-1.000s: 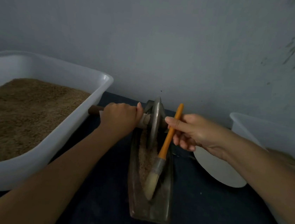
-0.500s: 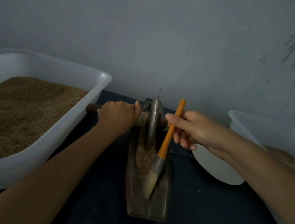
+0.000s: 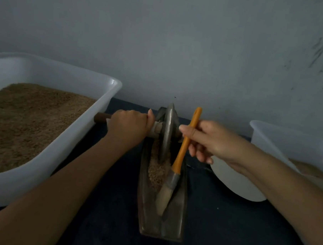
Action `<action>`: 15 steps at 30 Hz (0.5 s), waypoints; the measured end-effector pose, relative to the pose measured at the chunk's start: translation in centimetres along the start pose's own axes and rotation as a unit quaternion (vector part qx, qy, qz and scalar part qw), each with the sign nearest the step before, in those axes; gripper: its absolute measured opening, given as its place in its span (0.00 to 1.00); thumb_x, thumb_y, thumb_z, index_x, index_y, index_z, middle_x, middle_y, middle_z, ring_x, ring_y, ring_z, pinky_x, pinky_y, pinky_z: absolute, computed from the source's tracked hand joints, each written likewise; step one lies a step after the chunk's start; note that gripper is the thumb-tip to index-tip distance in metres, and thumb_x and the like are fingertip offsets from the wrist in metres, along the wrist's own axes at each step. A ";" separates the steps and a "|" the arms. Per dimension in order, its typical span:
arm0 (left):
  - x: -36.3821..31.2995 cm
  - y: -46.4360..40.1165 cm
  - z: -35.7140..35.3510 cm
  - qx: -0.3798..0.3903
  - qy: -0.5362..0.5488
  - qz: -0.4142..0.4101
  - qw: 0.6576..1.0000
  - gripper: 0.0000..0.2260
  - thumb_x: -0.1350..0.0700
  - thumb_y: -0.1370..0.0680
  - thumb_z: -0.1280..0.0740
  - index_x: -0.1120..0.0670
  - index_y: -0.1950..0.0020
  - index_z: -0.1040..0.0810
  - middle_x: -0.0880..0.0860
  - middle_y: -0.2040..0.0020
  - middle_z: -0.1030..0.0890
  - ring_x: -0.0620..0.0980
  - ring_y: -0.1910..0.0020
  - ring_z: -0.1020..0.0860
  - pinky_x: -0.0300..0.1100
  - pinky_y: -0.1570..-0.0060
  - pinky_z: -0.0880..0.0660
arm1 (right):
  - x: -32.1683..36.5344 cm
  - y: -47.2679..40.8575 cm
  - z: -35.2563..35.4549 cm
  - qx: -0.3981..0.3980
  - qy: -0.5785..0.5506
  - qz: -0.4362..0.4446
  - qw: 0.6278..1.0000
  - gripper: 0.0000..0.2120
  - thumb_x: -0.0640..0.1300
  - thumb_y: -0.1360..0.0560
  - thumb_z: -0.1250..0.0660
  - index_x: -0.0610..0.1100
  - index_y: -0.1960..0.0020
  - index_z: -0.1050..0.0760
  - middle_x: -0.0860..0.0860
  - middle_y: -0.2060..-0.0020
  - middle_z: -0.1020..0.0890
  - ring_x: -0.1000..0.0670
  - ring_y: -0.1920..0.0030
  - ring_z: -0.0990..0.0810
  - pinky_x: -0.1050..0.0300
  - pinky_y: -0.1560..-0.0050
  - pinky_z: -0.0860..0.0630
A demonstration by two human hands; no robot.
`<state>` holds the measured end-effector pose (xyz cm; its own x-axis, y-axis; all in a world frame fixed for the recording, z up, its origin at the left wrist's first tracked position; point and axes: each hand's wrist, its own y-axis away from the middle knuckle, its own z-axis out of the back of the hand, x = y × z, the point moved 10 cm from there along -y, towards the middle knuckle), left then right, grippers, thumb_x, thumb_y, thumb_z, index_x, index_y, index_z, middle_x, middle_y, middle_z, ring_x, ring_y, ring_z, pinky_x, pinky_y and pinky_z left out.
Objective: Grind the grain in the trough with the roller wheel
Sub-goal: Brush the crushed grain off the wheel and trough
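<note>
Roller wheel [image 3: 167,132] standing on edge at far end of trough [image 3: 178,211], both hands busy.

Wheel is a thin grey metal disc, upright, rim down in the grain [image 3: 156,172]; wooden axle handle [image 3: 101,118] runs out to the left. Left hand [image 3: 129,126] fist wrapped around that handle, just left of the disc. Right hand [image 3: 205,140] pinches the orange handle of a brush [image 3: 173,174] between thumb and fingers, other fingers loosely curled; bristles point near, down in the trough just right of the grain. Trough is narrow, dark metal, running near-to-far at centre; tan grain heaped in its far half, under and just near of the wheel. Surface: dark blue cloth-covered table [image 3: 224,230]. Left: big white tub [image 3: 107,96] full of tan grain. Right: second white tub [image 3: 295,141], white round piece [image 3: 236,183] leaning at it. Back: plain grey wall [image 3: 185,44], scuffed upper right. Lighting dim.
</note>
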<state>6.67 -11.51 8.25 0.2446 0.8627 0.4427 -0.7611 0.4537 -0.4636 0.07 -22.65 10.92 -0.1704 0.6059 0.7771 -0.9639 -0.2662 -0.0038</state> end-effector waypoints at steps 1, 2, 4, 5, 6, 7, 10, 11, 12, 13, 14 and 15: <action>0.0 0.0 0.0 0.003 0.000 0.000 1.000 0.27 0.54 0.21 0.41 0.59 0.27 0.50 0.55 0.48 0.23 0.52 0.55 0.22 0.43 0.65 0.33 | 0.1 -0.1 0.1 -0.012 0.017 0.005 1.000 0.14 0.51 0.22 0.40 0.41 0.59 0.28 0.52 0.77 0.23 0.55 0.78 0.27 0.66 0.81 0.34; -0.1 0.0 0.0 0.005 0.001 -0.001 1.000 0.28 0.54 0.21 0.41 0.59 0.27 0.51 0.55 0.47 0.23 0.52 0.55 0.22 0.43 0.65 0.33 | 0.4 -0.1 0.5 -0.027 0.028 0.014 0.999 0.14 0.51 0.22 0.39 0.41 0.58 0.28 0.52 0.77 0.22 0.54 0.78 0.27 0.65 0.80 0.33; -0.1 -0.1 0.0 0.007 0.005 -0.003 1.000 0.28 0.54 0.21 0.40 0.59 0.27 0.51 0.55 0.47 0.24 0.52 0.54 0.22 0.43 0.65 0.33 | 1.3 0.2 1.7 -0.061 0.030 0.043 0.997 0.13 0.52 0.23 0.39 0.42 0.58 0.28 0.51 0.76 0.22 0.54 0.79 0.27 0.66 0.81 0.34; 0.0 -0.1 0.0 0.008 0.008 0.000 1.000 0.28 0.54 0.21 0.41 0.59 0.27 0.51 0.55 0.47 0.23 0.52 0.54 0.22 0.43 0.65 0.33 | 1.6 0.4 2.3 -0.072 0.019 0.052 0.996 0.14 0.53 0.23 0.39 0.42 0.57 0.28 0.51 0.76 0.22 0.55 0.79 0.27 0.66 0.81 0.34; 0.1 -0.2 -0.1 0.010 0.012 0.003 1.000 0.28 0.54 0.21 0.41 0.59 0.27 0.51 0.55 0.47 0.23 0.52 0.55 0.22 0.43 0.65 0.33 | 1.6 0.6 2.6 -0.073 0.001 0.049 0.996 0.14 0.53 0.23 0.39 0.42 0.57 0.27 0.51 0.76 0.22 0.55 0.79 0.27 0.66 0.82 0.35; 0.1 -0.1 0.0 0.010 0.014 0.004 1.000 0.28 0.54 0.21 0.41 0.59 0.27 0.51 0.55 0.47 0.23 0.52 0.55 0.22 0.43 0.65 0.33 | 1.4 0.9 2.6 -0.064 -0.017 0.040 0.997 0.14 0.53 0.24 0.38 0.41 0.57 0.27 0.50 0.76 0.22 0.55 0.79 0.28 0.66 0.82 0.35; 0.1 0.1 0.0 0.008 0.011 0.002 1.000 0.27 0.55 0.20 0.41 0.59 0.26 0.50 0.55 0.47 0.23 0.52 0.55 0.22 0.43 0.66 0.34 | 0.8 1.6 2.2 -0.056 -0.016 0.028 0.998 0.14 0.53 0.23 0.39 0.41 0.57 0.28 0.50 0.76 0.22 0.54 0.78 0.27 0.65 0.81 0.34; 0.1 0.1 0.0 0.006 0.010 0.001 1.000 0.27 0.55 0.20 0.42 0.59 0.26 0.50 0.54 0.47 0.23 0.52 0.54 0.22 0.43 0.65 0.34 | 0.8 1.8 2.7 -0.071 -0.014 0.035 0.997 0.14 0.53 0.24 0.39 0.41 0.57 0.27 0.50 0.75 0.22 0.54 0.78 0.27 0.65 0.81 0.34; 0.1 0.1 0.0 0.003 0.011 0.000 1.000 0.26 0.55 0.20 0.42 0.59 0.26 0.50 0.54 0.47 0.23 0.52 0.54 0.22 0.43 0.65 0.34 | 1.0 2.1 3.3 -0.088 -0.017 0.042 0.995 0.14 0.53 0.24 0.38 0.41 0.57 0.27 0.50 0.75 0.22 0.54 0.78 0.27 0.65 0.81 0.34; 0.1 0.2 0.1 0.003 0.018 0.001 1.000 0.27 0.55 0.20 0.41 0.59 0.26 0.50 0.54 0.47 0.23 0.52 0.54 0.23 0.43 0.64 0.34 | 1.0 2.4 4.1 -0.109 -0.031 0.048 0.992 0.15 0.53 0.25 0.38 0.40 0.57 0.27 0.50 0.75 0.22 0.54 0.78 0.27 0.64 0.82 0.34; 0.1 0.3 0.2 0.008 0.026 0.002 1.000 0.27 0.55 0.21 0.41 0.59 0.26 0.50 0.54 0.47 0.24 0.51 0.54 0.23 0.43 0.64 0.34 | 1.1 2.9 5.1 -0.135 -0.056 0.050 0.988 0.16 0.54 0.26 0.37 0.40 0.58 0.28 0.50 0.76 0.23 0.54 0.79 0.28 0.65 0.82 0.35; 0.1 0.4 0.5 0.010 0.033 0.002 0.999 0.27 0.55 0.21 0.41 0.59 0.27 0.49 0.54 0.47 0.24 0.51 0.54 0.23 0.42 0.63 0.34 | 1.0 3.4 6.3 -0.165 -0.089 0.051 0.981 0.16 0.54 0.27 0.37 0.40 0.58 0.28 0.51 0.77 0.23 0.55 0.80 0.29 0.66 0.82 0.36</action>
<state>6.10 -11.28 8.45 0.2805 0.8772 0.3896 -0.7734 0.4470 -0.4496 -2.08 -27.65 15.59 -0.2591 0.4410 0.8593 -0.9625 -0.0435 -0.2679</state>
